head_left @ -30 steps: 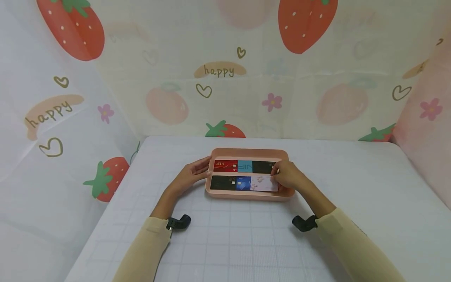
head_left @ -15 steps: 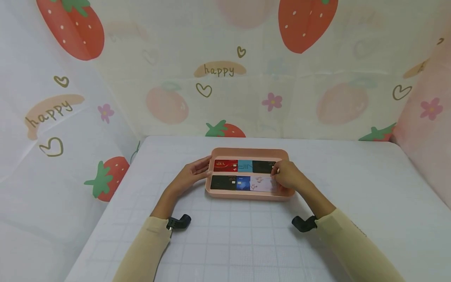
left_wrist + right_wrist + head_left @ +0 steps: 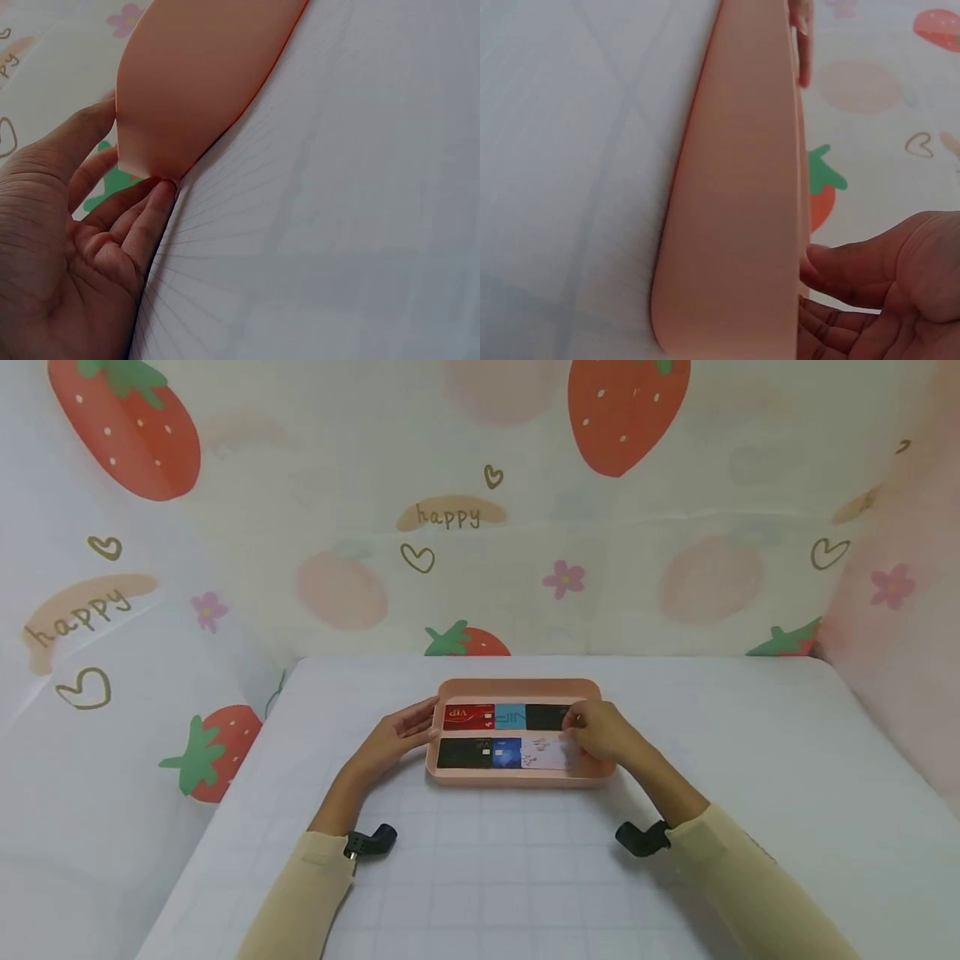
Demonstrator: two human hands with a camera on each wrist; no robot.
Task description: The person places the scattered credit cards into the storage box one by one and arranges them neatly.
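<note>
In the head view a shallow pink tray (image 3: pixel 517 783) lies on the table, with cards in two rows. My left hand (image 3: pixel 392 739) holds the tray's left end; the left wrist view shows the thumb at its rim and the fingers at its lower edge. My right hand (image 3: pixel 603 731) reaches over the right end, its thumb and fingers pinching the white floral card (image 3: pixel 543 753), whose right end is hidden. Beside that card lie a blue card (image 3: pixel 506 753) and a black card (image 3: pixel 463 753). The back row has a red card (image 3: pixel 467 717), a light-blue card (image 3: pixel 510 717) and another black card (image 3: pixel 546 717).
A white gridded cloth (image 3: pixel 480 877) covers the table. Behind it hangs a backdrop (image 3: pixel 630 510) printed with strawberries, hearts and flowers. Black wrist devices (image 3: pixel 371 841) sit at both cuffs.
The head view has shifted slightly, so the whole scene sits further left. The floral card looks flatter and more of its right end is covered by my right hand. My left hand keeps its place.
</note>
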